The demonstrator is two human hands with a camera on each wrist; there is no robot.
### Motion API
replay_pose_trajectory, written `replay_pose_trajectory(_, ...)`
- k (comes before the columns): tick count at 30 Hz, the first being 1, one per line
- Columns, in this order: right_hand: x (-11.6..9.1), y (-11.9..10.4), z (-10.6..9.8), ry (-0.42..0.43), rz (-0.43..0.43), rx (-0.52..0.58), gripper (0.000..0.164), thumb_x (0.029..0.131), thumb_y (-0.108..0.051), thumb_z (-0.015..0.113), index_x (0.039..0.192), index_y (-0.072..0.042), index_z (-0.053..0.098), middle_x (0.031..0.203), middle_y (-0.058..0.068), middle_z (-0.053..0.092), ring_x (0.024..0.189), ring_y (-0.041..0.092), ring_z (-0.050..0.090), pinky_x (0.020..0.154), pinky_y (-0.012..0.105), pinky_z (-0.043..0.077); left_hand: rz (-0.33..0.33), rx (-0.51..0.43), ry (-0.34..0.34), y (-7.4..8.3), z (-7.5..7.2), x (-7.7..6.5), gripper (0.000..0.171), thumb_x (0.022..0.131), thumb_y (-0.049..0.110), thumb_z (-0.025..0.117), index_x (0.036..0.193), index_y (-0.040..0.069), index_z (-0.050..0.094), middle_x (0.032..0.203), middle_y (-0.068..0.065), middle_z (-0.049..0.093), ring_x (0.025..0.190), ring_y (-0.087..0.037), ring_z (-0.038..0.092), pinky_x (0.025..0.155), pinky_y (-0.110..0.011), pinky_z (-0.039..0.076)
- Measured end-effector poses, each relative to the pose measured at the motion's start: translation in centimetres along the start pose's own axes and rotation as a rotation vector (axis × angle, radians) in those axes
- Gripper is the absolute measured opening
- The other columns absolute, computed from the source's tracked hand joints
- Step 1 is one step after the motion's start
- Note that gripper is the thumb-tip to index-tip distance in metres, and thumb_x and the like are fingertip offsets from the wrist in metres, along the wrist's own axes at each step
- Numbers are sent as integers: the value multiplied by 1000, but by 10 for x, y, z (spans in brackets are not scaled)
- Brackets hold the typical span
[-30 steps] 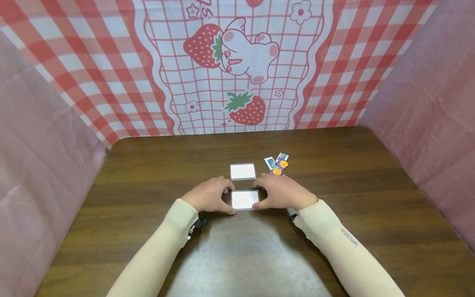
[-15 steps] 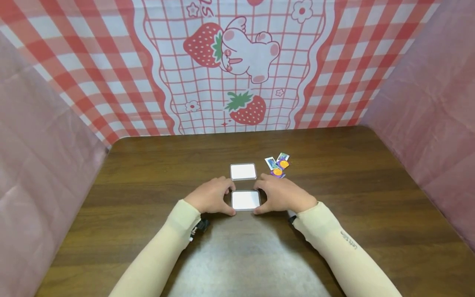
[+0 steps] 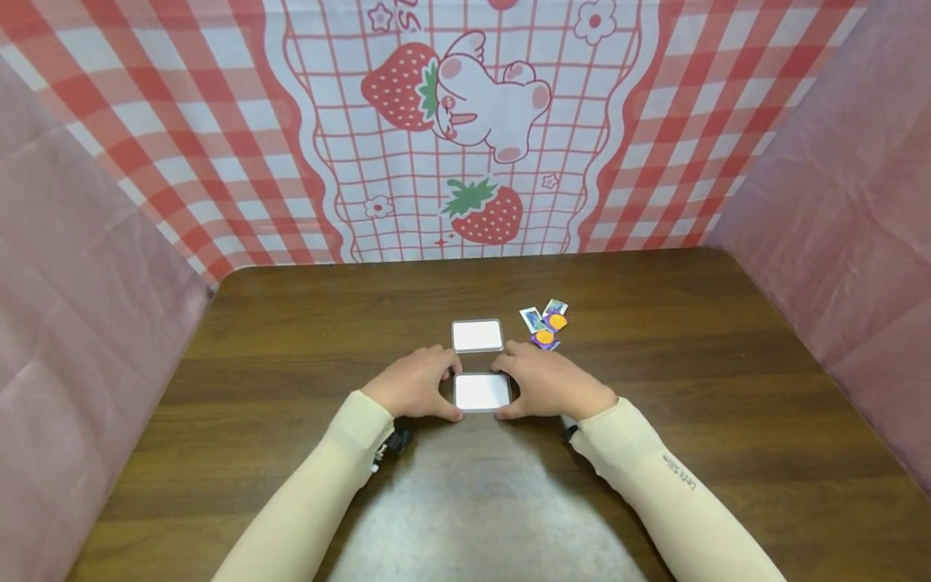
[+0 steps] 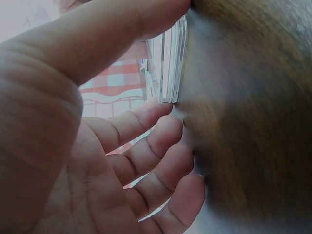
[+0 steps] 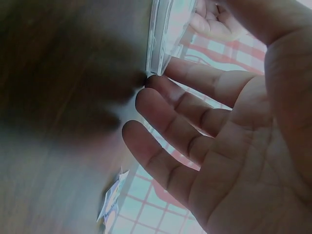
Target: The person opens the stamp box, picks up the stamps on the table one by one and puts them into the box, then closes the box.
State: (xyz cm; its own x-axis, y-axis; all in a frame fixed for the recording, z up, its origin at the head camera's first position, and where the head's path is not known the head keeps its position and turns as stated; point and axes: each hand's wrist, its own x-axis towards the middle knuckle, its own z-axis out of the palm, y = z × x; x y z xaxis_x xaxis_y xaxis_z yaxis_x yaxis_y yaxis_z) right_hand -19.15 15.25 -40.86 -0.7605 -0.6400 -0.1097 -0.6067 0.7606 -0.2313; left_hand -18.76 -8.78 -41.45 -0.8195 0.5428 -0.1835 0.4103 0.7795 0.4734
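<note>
A flat, rectangular clear plastic case (image 3: 482, 392) with a white face lies on the table between both hands. My left hand (image 3: 416, 384) holds its left side, the thumb at the near corner and the index finger at the far one. In the left wrist view the clear case (image 4: 168, 63) stands out edge-on as thin layers between thumb and index fingertip. My right hand (image 3: 554, 381) spans the right side. In the right wrist view, fingertips meet the end of the clear case (image 5: 158, 44); that thumb's tip is out of frame.
Just behind lies a second white-faced clear case (image 3: 477, 335). Several small printed paper pieces (image 3: 545, 323), purple, orange and blue, lie beyond the right hand. The brown wooden table (image 3: 291, 323) ends at a red-and-white checked cloth (image 3: 240, 162), with pink cloth on both sides.
Over the last second the right thumb has drawn back from over the case's face to its near right corner. The right fingers have shifted slightly. The left hand has hardly moved.
</note>
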Motion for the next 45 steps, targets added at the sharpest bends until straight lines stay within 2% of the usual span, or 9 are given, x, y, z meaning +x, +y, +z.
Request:
replay_pose_trajectory(11,0,0,1,21,-15,9,52,77,-39,91,113,-9,69,99,-1,59,83,12,54,70,32,50,-13,-24,-4,2,2,-1,57,78,40,90,119,12,62,110,-1,61,97,-17,55,85,-38,50)
replay_pose_trajectory(24,1,-2,-1,8,-5,19,50,78,-39,90,113,-10,69,100,0,60,81,11,56,71,32,51,-23,-36,-4,2,4,0,56,79,40,89,119,12,61,111,0,61,97,-17,54,85,-37,49)
replay_pose_trajectory(37,1,-6,-3,40,-25,-9,49,76,-37,90,109,-9,67,97,1,62,78,12,56,69,31,50,-5,-34,8,2,3,0,48,78,34,87,112,15,60,99,3,59,91,-18,51,77,-36,47)
replay_pose_trajectory(45,0,-6,-3,9,-15,31,48,78,-36,90,109,-8,67,99,0,60,81,11,56,71,31,50,-23,-36,-2,3,4,1,50,75,33,88,113,13,60,98,3,60,90,-19,50,76,-35,47)
